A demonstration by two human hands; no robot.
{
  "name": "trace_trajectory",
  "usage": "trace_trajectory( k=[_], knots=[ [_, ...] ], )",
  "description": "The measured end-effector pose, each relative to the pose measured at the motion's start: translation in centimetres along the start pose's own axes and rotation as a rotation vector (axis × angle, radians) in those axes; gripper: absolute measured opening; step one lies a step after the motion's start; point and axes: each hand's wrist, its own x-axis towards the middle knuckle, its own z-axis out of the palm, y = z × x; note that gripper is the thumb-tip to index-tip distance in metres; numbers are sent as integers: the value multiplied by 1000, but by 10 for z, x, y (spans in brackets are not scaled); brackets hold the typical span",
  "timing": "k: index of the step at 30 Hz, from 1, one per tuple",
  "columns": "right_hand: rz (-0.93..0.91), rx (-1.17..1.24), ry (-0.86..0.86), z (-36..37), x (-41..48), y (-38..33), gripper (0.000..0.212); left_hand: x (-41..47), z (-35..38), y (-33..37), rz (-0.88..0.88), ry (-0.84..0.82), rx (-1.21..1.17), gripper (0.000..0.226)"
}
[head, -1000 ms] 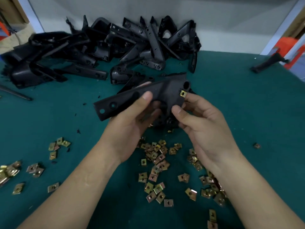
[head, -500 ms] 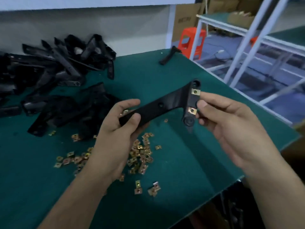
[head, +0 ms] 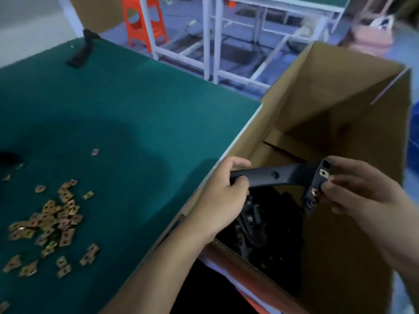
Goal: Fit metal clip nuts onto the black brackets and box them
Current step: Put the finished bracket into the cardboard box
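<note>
Left hand (head: pixel 222 196), lower centre: fingers curled round the long arm of one black bracket (head: pixel 272 176).
Right hand (head: pixel 362 189), right of centre: fingertips pinching the bracket's short cross end.
Bracket: held roughly level above the open cardboard box (head: pixel 340 87); two clip nuts fitted on the cross end, upper (head: pixel 323 172) and lower (head: pixel 315 191).
Box: stands against the right edge of the table (head: pixel 113 109), flaps up; a dark heap of boxed brackets (head: pixel 260 223) lies in its bottom.
Table, green top: loose clip nuts (head: pixel 59 214) scattered at lower left; a lone black part (head: pixel 81 51) at upper left.
Beyond, top of frame: orange stool (head: pixel 145 21), white frame (head: pixel 238 41).
</note>
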Motion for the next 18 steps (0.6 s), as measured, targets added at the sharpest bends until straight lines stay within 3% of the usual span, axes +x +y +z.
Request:
trace_trajectory(
  k=[3, 6, 13, 16, 18],
  knots=[
    [76, -251, -76, -19, 2, 26, 34, 13, 11, -19, -7, -82, 260, 24],
    [110, -501, -124, -27, 6, 41, 41, 19, 7, -29, 70, -12, 566, 25],
    [46, -569, -210, -4, 16, 28, 38, 1, -17, -34, 47, -57, 495, 24],
    [-9, -533, -291, 21, 15, 12, 34, -22, -30, -20, 151, -33, 350, 25],
    [-91, -515, -365, 44, 15, -1, 34, -40, -46, -9, 233, 71, 297, 26]
  ],
)
